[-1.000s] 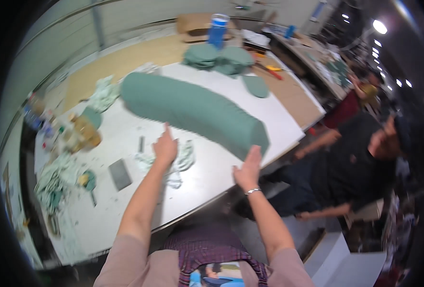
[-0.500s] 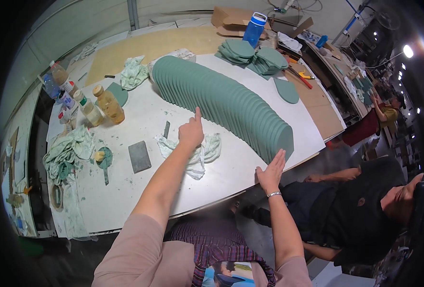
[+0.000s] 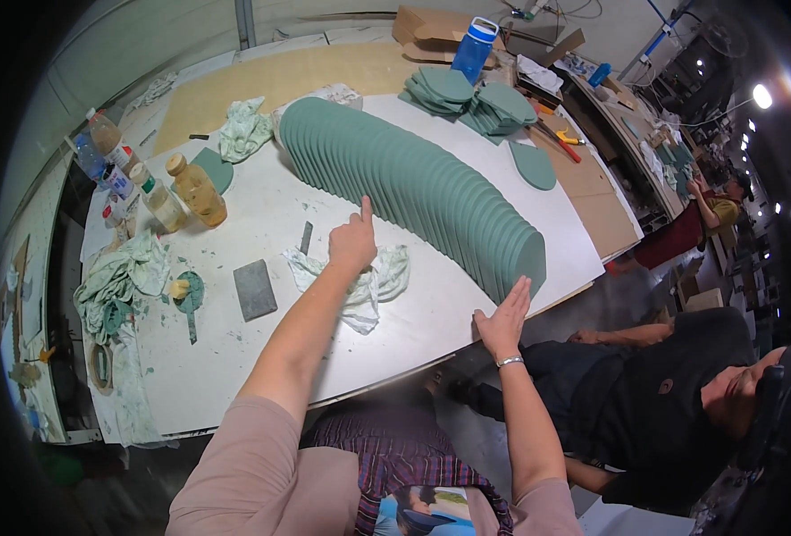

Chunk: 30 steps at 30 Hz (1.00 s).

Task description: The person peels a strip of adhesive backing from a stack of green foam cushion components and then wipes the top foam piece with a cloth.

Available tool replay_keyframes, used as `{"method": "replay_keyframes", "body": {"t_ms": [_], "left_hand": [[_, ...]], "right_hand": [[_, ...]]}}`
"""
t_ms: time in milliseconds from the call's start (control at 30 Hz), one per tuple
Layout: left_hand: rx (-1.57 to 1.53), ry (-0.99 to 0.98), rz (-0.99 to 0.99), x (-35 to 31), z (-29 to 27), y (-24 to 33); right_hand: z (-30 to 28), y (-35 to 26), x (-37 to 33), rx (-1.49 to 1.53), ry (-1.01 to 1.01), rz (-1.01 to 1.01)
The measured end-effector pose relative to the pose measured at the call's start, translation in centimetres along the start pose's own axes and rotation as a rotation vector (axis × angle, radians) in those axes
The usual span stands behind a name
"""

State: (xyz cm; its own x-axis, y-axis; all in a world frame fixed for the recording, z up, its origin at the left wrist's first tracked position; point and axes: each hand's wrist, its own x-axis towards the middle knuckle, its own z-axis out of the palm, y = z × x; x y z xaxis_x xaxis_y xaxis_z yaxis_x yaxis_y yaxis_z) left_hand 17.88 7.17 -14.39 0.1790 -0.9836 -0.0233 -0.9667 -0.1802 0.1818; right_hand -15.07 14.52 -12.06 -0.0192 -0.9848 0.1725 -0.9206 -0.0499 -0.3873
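Note:
A long curved row of green flat pieces with rounded ends (image 3: 404, 183), standing on edge and leaning against one another, runs across the white table. My left hand (image 3: 352, 243) points with its index finger stretched out at the row's near side, the other fingers curled in and holding nothing. Whether the fingertip touches a piece I cannot tell. At the row's right end my right hand (image 3: 504, 322) lies flat with straight fingers, its fingertips against or just beside the last piece. A crumpled pale cloth (image 3: 368, 290) is under and beside my left wrist.
Left of my forearm lies a grey block (image 3: 255, 290). Several bottles (image 3: 197, 192) and a heap of rags (image 3: 127, 277) occupy the table's left side. Stacked green pieces (image 3: 444, 87), a blue water bottle (image 3: 474, 52) and red-handled pliers (image 3: 560, 143) are at the back right. Another person (image 3: 681, 402) is close on my right.
The whole view has shifted very slightly. Both hands keep nearly the same places along the row, and the person on the right has moved a little.

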Motion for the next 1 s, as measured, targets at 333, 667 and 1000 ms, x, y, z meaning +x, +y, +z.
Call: {"method": "replay_keyframes", "body": {"t_ms": [333,667,1000], "left_hand": [[-0.221,0.190,0.392,-5.5,-1.3,5.6],[-0.258,0.177,0.512,-11.2,0.1,2.3],[-0.234,0.179,0.520,-11.0,0.4,2.5]], "right_hand": [[-1.0,2.6,-0.6,-0.077,0.039,-0.018],[-1.7,-0.8,-0.4,-0.003,-0.075,0.101],[-1.1,-0.4,-0.4,0.029,-0.009,0.079]]}}
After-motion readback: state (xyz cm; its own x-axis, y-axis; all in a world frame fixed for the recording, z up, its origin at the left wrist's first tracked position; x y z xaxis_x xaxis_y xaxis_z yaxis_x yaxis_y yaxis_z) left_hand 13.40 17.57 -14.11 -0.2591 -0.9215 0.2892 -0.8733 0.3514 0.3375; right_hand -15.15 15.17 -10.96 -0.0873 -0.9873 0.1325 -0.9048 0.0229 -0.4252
